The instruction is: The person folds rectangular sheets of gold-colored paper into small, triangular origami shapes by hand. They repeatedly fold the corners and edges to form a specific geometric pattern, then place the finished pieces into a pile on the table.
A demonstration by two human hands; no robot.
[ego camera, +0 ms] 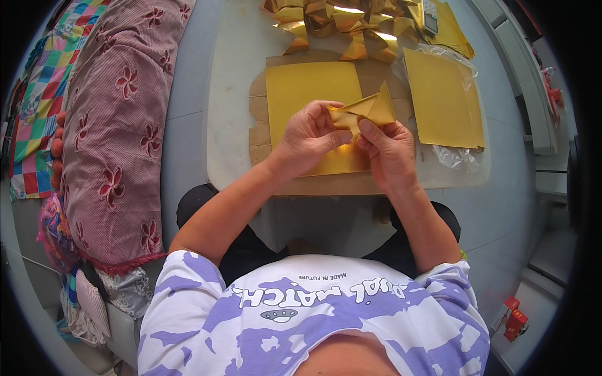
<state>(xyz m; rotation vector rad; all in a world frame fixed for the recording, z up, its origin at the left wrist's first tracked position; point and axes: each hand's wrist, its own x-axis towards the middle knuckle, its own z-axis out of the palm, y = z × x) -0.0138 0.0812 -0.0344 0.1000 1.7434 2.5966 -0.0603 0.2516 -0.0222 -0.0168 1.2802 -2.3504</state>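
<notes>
Between my two hands is a folded piece of gold foil paper (369, 110), with a pointed corner standing up at its right end. My left hand (314, 129) grips its left end, the thumb below and the fingers partly behind it. My right hand (388, 145) pinches the lower right edge, thumb in front. Under the hands a flat gold paper sheet (310, 87) lies on a piece of brown cardboard (257, 122). The surface of the folded paper facing away from me is hidden.
Folded gold paper pieces (348, 28) are heaped at the table's far side. A stack of gold sheets (444, 101) lies on clear plastic wrap at right. Beyond it, a phone-like device (430, 16) rests on more gold paper. A cloth-covered sofa (127, 117) stands left of the pale table (230, 56).
</notes>
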